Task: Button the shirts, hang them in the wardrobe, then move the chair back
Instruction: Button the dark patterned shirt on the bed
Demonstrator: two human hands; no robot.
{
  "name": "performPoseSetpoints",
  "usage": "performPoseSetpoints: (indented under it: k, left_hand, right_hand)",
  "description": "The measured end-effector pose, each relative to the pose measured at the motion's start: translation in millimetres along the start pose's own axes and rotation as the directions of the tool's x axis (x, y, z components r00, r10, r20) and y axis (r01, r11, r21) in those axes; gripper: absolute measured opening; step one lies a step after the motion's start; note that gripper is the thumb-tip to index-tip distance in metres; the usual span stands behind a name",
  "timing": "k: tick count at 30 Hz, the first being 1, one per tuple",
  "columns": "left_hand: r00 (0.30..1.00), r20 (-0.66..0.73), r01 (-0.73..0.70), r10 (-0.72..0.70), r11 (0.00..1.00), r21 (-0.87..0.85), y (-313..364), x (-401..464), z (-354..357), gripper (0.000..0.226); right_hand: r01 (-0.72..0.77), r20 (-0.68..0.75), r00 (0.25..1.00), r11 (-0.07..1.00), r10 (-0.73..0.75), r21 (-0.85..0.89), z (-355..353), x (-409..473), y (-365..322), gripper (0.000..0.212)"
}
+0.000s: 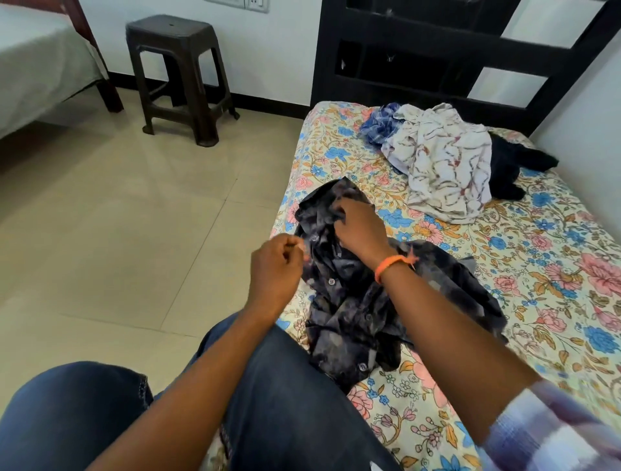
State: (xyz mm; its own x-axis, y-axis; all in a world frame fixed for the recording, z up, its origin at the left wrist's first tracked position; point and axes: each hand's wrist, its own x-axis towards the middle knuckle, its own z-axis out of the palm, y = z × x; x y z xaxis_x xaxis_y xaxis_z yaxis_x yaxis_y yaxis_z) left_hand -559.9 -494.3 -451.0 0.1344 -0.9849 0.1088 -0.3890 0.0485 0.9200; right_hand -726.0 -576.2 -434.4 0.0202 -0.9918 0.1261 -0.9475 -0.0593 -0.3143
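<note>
On the floral-sheeted bed (pixel 504 269), near a heap of unbuttoned shirts (pixel 443 164), lies the dark patterned shirt (pixel 356 302), its upper placket pinched by the right hand (pixel 359 228) and left hand (pixel 275 265), so buttoning seems underway, the next button needing its hole.

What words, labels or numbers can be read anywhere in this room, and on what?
None: no readable text shows anywhere in the picture.
Dark shirt: only a pattern and buttons, no label showing.
Pile of clothes: prints and checks, no words.
Bedsheet: flowers only.
Stool: plain, no marking.
Wall sockets: cut off at the top edge, no marking legible.
</note>
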Motion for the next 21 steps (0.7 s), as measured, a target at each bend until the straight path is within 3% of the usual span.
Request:
performPoseSetpoints:
  k: [1, 3, 5, 9, 10, 13, 16, 19, 21]
  left_hand:
    - [0.998, -0.049, -0.034, 0.036, 0.998, 0.051, 2.3, 10.9, -0.7, 0.014]
    - [0.990, -0.108, -0.076, 0.091, 0.987, 0.140, 5.3, 36.0, 2.8, 0.016]
    - [0.994, -0.047, -0.088, 0.099, 0.975, 0.204, 1.7, 67.0, 14.3, 0.028]
    - [0.965, 0.205, 0.097, -0.163, 0.950, 0.296, -1.2, 106.9, 47.2, 0.078]
    - [0.955, 0.210, 0.152, -0.211, 0.951, 0.269, -0.6, 111.9, 55.2, 0.075]
    - [0.952, 0.149, 0.240, -0.268, 0.954, 0.179, 2.2, 123.5, 69.7, 0.031]
    - [0.915, 0.196, 0.357, -0.352, 0.934, 0.010, 7.8, 121.5, 72.8, 0.023]
    - [0.968, 0.212, 0.091, -0.134, 0.975, 0.201, 30.8, 94.0, 72.6, 0.020]
    - [0.946, 0.305, -0.188, 0.111, 0.953, 0.238, 51.5, 64.7, 72.3, 0.012]
  right_hand:
    - [-0.004, -0.008, 1.000, 0.998, 0.004, 0.057, -1.9, -7.6, 8.5, 0.016]
    - [-0.029, -0.011, 0.999, 0.991, 0.030, 0.134, -6.2, -25.1, 33.1, 0.030]
    - [-0.107, 0.047, 0.994, 0.972, 0.099, 0.209, -15.5, -47.0, 58.1, 0.032]
    - [-0.233, 0.160, 0.967, 0.938, 0.197, 0.256, -28.7, -79.1, 93.7, 0.023]
    - [-0.260, 0.159, 0.961, 0.929, 0.224, 0.264, -29.3, -81.5, 98.9, 0.023]
    - [-0.339, 0.123, 0.941, 0.900, 0.316, 0.275, -31.3, -78.7, 104.4, 0.019]
    - [-0.330, -0.043, 0.929, 0.877, 0.367, 0.350, -39.2, -69.7, 97.1, 0.017]
    - [-0.209, -0.210, 0.907, 0.822, 0.365, 0.530, -51.4, -59.1, 76.1, 0.010]
    - [-0.203, -0.121, 0.925, 0.736, 0.361, 0.646, -56.7, -49.0, 59.1, 0.032]
